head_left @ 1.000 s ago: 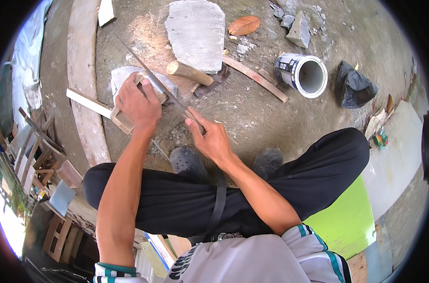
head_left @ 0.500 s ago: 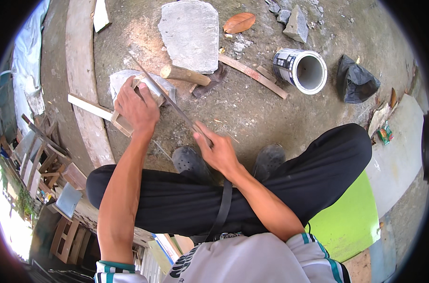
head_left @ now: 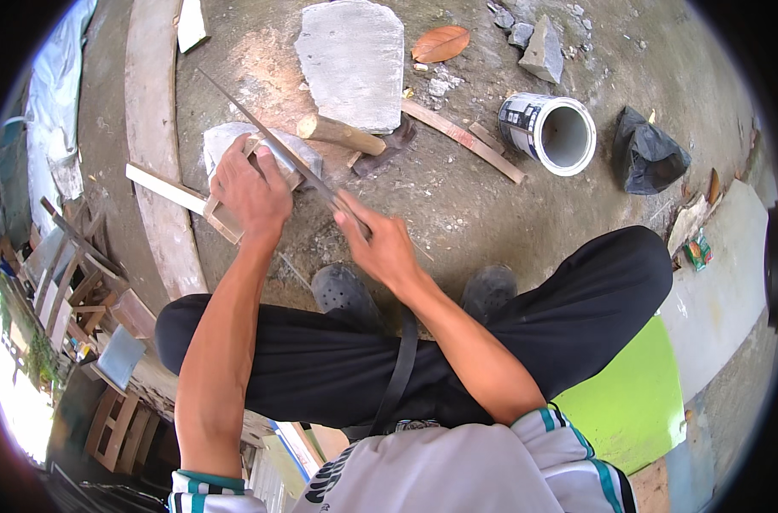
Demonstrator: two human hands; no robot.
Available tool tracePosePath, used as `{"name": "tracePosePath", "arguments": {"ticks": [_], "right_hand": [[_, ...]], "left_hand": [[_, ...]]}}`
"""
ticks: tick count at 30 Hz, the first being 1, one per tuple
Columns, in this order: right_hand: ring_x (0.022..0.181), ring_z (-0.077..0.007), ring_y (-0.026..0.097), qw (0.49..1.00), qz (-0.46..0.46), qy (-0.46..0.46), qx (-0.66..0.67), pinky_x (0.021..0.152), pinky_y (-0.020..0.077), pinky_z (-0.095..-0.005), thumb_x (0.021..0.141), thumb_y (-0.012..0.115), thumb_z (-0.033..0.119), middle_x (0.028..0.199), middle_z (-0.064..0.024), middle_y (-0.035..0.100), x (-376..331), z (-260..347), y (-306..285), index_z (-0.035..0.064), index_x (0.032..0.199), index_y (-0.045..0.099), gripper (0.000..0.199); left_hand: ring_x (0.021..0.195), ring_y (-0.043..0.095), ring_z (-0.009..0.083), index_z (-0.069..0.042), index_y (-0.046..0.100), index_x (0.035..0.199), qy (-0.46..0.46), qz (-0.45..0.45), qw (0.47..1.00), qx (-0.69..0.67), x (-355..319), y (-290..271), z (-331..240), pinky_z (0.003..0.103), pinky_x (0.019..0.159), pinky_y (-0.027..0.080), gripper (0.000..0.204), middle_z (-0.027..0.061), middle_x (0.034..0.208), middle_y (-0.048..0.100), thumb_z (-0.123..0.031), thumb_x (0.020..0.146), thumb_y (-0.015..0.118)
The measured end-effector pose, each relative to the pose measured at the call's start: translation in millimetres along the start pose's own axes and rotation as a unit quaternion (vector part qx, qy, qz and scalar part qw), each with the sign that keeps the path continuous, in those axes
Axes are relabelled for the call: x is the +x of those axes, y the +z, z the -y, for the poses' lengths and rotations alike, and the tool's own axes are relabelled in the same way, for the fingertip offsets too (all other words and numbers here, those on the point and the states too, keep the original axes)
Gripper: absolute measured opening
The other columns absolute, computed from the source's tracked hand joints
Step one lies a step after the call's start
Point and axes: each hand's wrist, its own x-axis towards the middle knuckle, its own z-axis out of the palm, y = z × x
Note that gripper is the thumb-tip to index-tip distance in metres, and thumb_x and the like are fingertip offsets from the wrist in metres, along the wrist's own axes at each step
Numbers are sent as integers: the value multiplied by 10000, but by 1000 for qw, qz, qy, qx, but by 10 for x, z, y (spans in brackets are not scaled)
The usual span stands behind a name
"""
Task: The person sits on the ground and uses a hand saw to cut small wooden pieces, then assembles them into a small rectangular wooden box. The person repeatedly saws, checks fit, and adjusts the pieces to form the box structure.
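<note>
My left hand (head_left: 254, 190) is closed on a narrow piece of wood (head_left: 224, 222), holding it over a pale flat stone (head_left: 222, 141). A lighter wooden strip (head_left: 162, 186) sticks out to the left from beside that piece. In my right hand (head_left: 380, 244) is the near end of a long, tapering metal blade (head_left: 274, 139), seen almost edge-on. It slants up and left, passing close by my left fingers; no teeth can be made out. A short round log (head_left: 340, 134) lies just right of the blade.
Ahead stands a large grey slab (head_left: 352, 64) beside pale dust. A thin wooden slat (head_left: 464, 141), an open paint can (head_left: 547, 132) and a crumpled black bag (head_left: 650, 151) lie to the right. A long plank (head_left: 152, 128) runs along the left, with scrap wood (head_left: 85, 256) beyond.
My right hand has pushed forward and left, carrying the blade farther past my left hand. My left hand keeps its grip on the wood. The whole view has shifted slightly.
</note>
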Motion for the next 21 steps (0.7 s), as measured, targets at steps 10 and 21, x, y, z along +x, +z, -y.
{"name": "tracePosePath", "arguments": {"ticks": [10,21], "right_hand": [[787,-440,729,1000,-19,4,4,698,565,-443,1024,629,320,834,-289,702,-165,-24,11,95,1373,656,417],[663,-405,718,997,-76,-20,10,657,554,-433,1025,621,355,793,-284,699,-306,-237,122,75,1361,663,440]], "left_hand": [[1296,503,326,-38,540,1375,-1,1,1000,-6,-7,5,20,500,1134,237,458,171,1302,613,-344,1044,459],[1301,492,338,-44,537,1383,-6,5,1000,-4,9,18,57,506,1144,229,468,174,1312,610,-350,1037,462]]}}
